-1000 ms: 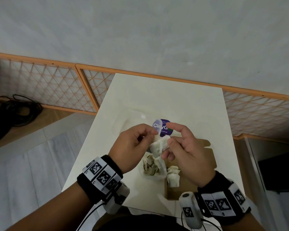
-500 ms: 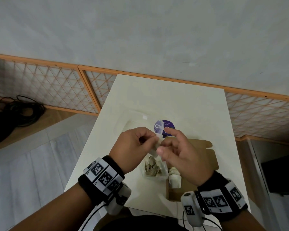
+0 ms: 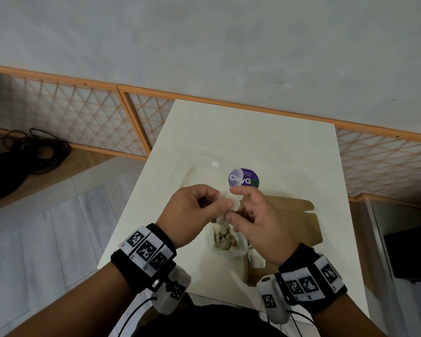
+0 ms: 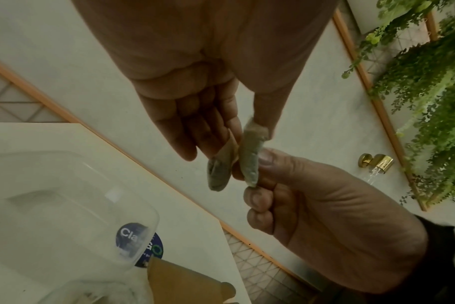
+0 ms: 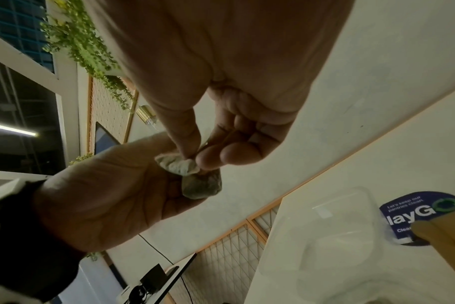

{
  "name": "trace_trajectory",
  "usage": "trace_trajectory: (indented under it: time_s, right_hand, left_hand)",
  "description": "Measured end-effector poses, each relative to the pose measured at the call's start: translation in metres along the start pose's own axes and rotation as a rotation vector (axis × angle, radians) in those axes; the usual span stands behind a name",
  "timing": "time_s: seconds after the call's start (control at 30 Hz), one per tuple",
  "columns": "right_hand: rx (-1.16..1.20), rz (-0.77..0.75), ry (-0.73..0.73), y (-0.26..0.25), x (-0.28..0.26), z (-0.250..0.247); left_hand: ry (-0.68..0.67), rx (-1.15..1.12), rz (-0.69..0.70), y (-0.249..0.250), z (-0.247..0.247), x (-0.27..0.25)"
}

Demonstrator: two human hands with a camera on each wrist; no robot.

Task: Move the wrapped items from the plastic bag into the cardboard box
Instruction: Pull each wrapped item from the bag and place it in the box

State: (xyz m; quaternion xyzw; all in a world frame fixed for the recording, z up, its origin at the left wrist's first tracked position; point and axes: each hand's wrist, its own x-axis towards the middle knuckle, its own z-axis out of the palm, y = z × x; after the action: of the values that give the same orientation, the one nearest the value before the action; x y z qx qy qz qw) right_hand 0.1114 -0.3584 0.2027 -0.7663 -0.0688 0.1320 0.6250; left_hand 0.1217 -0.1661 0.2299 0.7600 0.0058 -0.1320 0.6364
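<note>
Both hands meet above the clear plastic bag [image 3: 226, 249], which holds several pale wrapped items. Between them is one small crumpled wrapped item [image 3: 225, 199] [image 4: 251, 158] [image 5: 177, 164]. My left hand [image 3: 216, 203] [image 4: 247, 135] pinches it with thumb and forefinger. My right hand [image 3: 231, 204] [image 5: 195, 157] pinches the same item from the other side. The open brown cardboard box [image 3: 299, 222] lies right of the bag, partly under my right hand. Another wrapped item [image 3: 256, 259] sits in the box's near corner.
The white table [image 3: 289, 152] carries a clear plastic lid [image 3: 195, 176] and a round purple sticker [image 3: 247, 180] beyond the hands. A lattice screen [image 3: 83, 122] runs behind it. Black cables [image 3: 34, 152] lie on the floor at left.
My right hand's fingers have curled in from an outstretched pose and closed on the item. Both hands stay together above the bag.
</note>
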Motion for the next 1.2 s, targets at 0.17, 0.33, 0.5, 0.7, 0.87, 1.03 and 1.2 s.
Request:
trace_trajectory:
  time_s: [0.17,0.33,0.5,0.7,0.87,1.03,1.2]
  right_hand:
    - [0.031,0.074,0.021,0.017,0.010,0.002]
    - [-0.325,0.236,-0.011,0.079,0.023,0.008]
    - [-0.584,0.328,-0.105,0.132,0.032,0.022]
    - [-0.641,0.404,-0.035,0.138,0.048,0.041]
    - [-0.649,0.402,-0.028,0.138,0.052,0.042]
    - [-0.431,0.351,0.043,0.111,0.031,0.025]
    - [-0.091,0.337,0.081,0.062,0.005,-0.004]
  left_hand:
    - [0.090,0.095,0.010,-0.010,-0.007,0.003]
    - [0.172,0.153,-0.010,-0.018,-0.024,-0.001]
    - [0.173,0.180,-0.040,-0.025,-0.038,-0.013]
    - [0.133,0.209,-0.074,-0.035,-0.042,-0.021]
    - [0.105,0.243,-0.041,-0.034,-0.040,-0.024]
    - [0.111,0.274,-0.076,-0.041,-0.040,-0.019]
    - [-0.015,0.248,-0.085,-0.041,-0.032,-0.018]
